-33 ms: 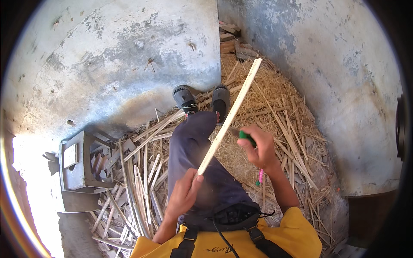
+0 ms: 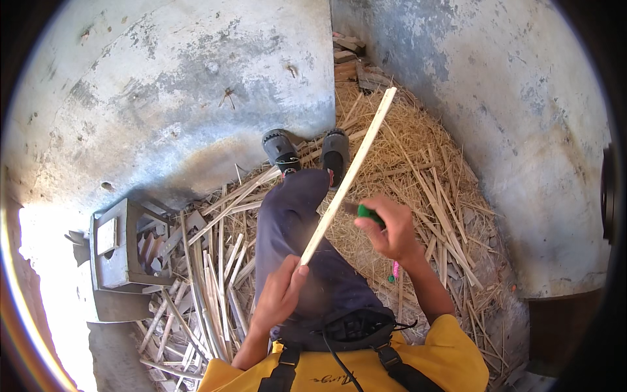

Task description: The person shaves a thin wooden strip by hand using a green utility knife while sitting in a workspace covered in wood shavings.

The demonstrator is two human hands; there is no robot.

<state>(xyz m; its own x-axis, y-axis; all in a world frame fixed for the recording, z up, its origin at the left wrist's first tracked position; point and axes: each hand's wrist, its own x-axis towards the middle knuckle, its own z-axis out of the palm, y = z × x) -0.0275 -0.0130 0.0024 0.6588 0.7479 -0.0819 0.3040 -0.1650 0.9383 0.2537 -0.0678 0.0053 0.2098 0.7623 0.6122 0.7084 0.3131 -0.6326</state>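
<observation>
A long, pale strip of wood (image 2: pixel 349 176) slants up and away over my legs, its lower end gripped in my left hand (image 2: pixel 281 287). The fingers and thumb of that hand are wrapped round it. To the right of the strip, my right hand (image 2: pixel 392 230) is closed round the green handle (image 2: pixel 370 214) of a knife. Its short dark blade (image 2: pixel 351 208) points left at the strip's middle. From this view I cannot tell whether the blade touches the wood.
Thin shavings (image 2: pixel 411 140) cover the floor at the right, with loose strips (image 2: pixel 450 228) among them. More wood strips (image 2: pixel 215 287) lie at the left beside a grey metal box (image 2: pixel 114 248). A small pink object (image 2: pixel 396 268) lies below my right hand. Worn walls (image 2: pixel 163 78) stand ahead.
My right hand and the knife have shifted slightly left, closer to the wood strip. My left hand and the strip stay almost in place.
</observation>
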